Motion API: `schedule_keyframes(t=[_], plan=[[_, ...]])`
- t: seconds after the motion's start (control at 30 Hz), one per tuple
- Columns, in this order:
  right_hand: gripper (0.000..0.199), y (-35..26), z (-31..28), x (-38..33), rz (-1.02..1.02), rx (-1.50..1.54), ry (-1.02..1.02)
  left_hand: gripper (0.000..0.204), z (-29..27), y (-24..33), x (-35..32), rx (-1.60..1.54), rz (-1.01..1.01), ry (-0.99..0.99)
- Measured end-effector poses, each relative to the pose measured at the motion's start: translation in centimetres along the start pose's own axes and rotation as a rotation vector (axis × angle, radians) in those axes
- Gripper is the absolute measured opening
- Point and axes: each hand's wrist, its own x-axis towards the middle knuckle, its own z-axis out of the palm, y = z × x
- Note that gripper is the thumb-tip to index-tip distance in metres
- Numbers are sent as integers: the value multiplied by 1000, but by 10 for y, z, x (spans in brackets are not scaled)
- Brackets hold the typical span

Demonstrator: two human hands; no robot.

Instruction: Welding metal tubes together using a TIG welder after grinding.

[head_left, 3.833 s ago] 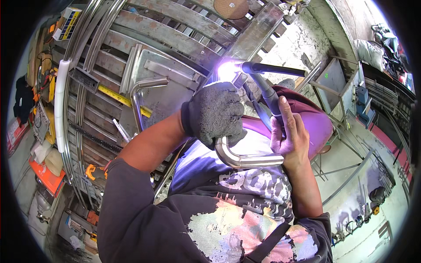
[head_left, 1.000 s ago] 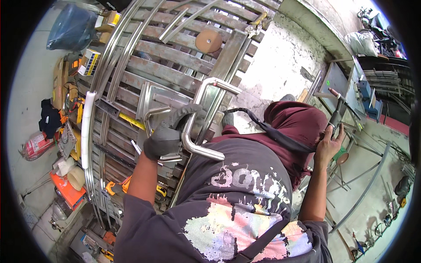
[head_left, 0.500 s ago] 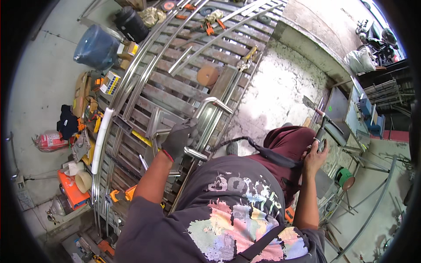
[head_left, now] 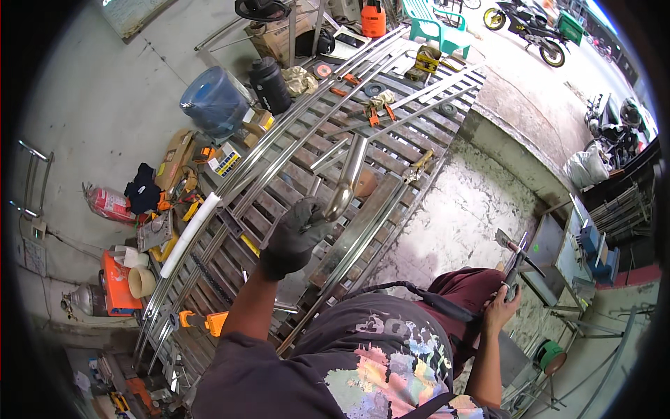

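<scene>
Nearest is the person's dark printed shirt [head_left: 387, 363], with maroon trousers [head_left: 464, 285] past it to the right. The left hand [head_left: 296, 241], in a dark glove, is wrapped round a bent steel pipe [head_left: 352, 171], fingers curled and pressed against it just beside its rounded elbow; I cannot tell how the thumb sits. The pipe is raised over the slatted metal counter [head_left: 398, 148], tilted, one straight length pointing away from the body. Well apart, out by the right thigh, the bare right hand [head_left: 500, 309] grips a welding torch [head_left: 515, 264] between thumb and fingers, its head away from the pipe; a dark cable [head_left: 440, 303] runs across near the waist.

The step in hand looks like handling the pipe, with the torch held aside. From this pose, a next move would seem to call for a firm left grip, room to turn the piece above the counter, and a torch tip kept clear of the leg.

Farther out on the counter lie a flat steel bar [head_left: 364, 227], long shiny tubes [head_left: 269, 155] and a brown disc [head_left: 367, 184] partly hidden behind the pipe. Beyond stand a blue translucent container [head_left: 215, 105] beside a black jug [head_left: 270, 85], then a green chair [head_left: 434, 29], and farthest, a parked motorcycle [head_left: 534, 35] on bright ground
</scene>
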Motion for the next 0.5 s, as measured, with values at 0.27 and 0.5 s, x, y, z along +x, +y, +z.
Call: schedule_keyframes(t=[0.27,0.5], plan=[[61,-13,6,-5,25,-18,-43,40,3,-15,-4,133,217,108],[60,-13,5,15,9,-209,-64,18,44,-52,-15,-206,-136,199]])
